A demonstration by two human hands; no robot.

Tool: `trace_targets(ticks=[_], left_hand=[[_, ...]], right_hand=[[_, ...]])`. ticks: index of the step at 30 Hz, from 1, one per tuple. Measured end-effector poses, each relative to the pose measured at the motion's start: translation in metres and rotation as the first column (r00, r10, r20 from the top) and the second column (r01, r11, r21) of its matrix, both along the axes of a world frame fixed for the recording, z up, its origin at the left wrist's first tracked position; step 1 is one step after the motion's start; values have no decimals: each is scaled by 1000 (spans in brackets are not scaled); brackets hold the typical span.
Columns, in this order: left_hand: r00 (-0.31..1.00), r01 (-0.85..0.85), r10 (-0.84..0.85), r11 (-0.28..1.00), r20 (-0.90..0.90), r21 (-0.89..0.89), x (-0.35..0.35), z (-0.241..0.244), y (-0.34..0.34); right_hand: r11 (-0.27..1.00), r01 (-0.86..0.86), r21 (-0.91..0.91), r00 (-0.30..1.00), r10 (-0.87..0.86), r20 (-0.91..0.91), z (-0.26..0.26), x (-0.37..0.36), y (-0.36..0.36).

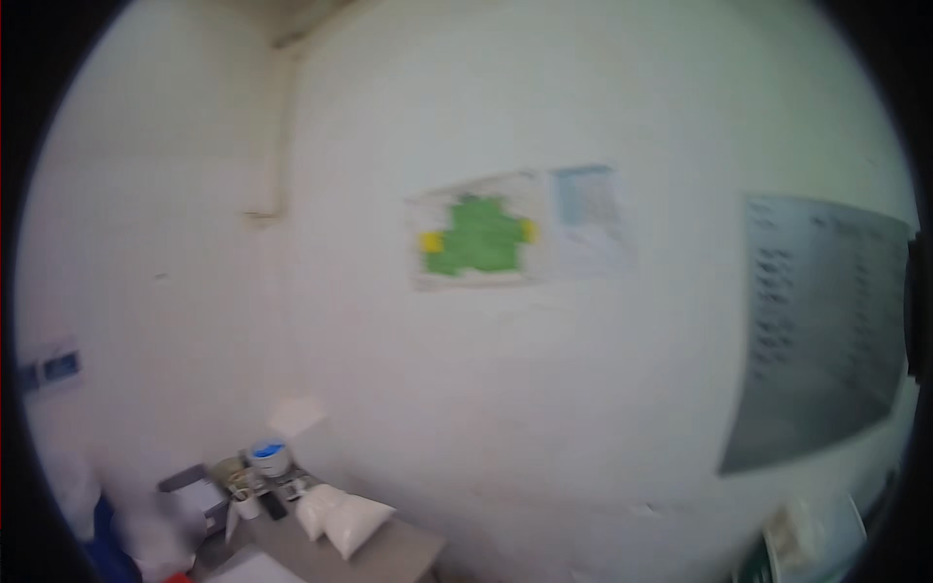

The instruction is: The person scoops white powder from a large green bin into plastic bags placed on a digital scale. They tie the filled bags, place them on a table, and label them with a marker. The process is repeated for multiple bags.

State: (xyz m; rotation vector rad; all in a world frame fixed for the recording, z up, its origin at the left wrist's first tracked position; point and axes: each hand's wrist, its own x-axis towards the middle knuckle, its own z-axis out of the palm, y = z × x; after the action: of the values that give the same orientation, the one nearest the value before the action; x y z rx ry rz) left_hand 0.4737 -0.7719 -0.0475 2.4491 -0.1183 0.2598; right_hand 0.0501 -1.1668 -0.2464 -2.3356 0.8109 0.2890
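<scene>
Neither of my hands is in view. Before me rises a white wall [466,379] with a green and yellow paper [481,237] fixed to it. A paler sheet [587,218] hangs just to its right, and a large grey sheet with handwriting [816,328] is farther right. Low on the left stands a table [415,546]. On it lie white filled bags [353,521], beside a dark flat object [272,505] and a white cup with things in it [246,504]. A round white container with blue on top [270,459] stands near the wall.
A grey tray [193,495] holding something white is at the table's left. White and blue shapes, partly blurred, fill the lower left corner. At the lower right is a container with pale contents [809,543]. A pipe [283,138] runs down the wall.
</scene>
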Motion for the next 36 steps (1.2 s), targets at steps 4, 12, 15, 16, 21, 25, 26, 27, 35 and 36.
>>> trace_targets(ticks=[4,12,15,16,21,25,26,27,35,36], left_hand=[[901,413,-418,908,-115,-64,-50,-43,-150],[271,873,-635,479,-723,-94,-265,-208,-315],[136,986,-565,153,-814,59,-299,-251,-314],[29,967,-580,-191,-814,170,-296,-256,-310],[-122,985,-474,-168,-872,-47,-322,-272,-379],[-105,983,-616,57,-781,-176,-405,-279,-495],[-258,922,-727,-382,-636,63,-408,-287,-523],[-175,940,-605,134,-777,-315,-465,-276,-551],[-356,921,-668,-134,-653,-366,-615,-152,-680],[-377,900,-641,-83,-668,-429,-618,-151,-693]], right_hand=[[983,-70,-168,970,28,-243,-135,-178,-14],[579,790,203,614,-745,-261,-101,-318,45],[450,853,266,497,-855,-147,-77,-363,43],[394,868,301,444,-888,-118,-66,-377,40],[461,819,343,483,-875,21,-30,-416,-32],[626,723,293,586,-780,221,14,-425,-133],[674,662,328,596,-739,316,35,-426,-164],[705,649,287,599,-705,378,30,-450,-189],[388,631,671,225,-920,321,117,-499,-303],[376,648,662,218,-925,313,115,-506,-314]])
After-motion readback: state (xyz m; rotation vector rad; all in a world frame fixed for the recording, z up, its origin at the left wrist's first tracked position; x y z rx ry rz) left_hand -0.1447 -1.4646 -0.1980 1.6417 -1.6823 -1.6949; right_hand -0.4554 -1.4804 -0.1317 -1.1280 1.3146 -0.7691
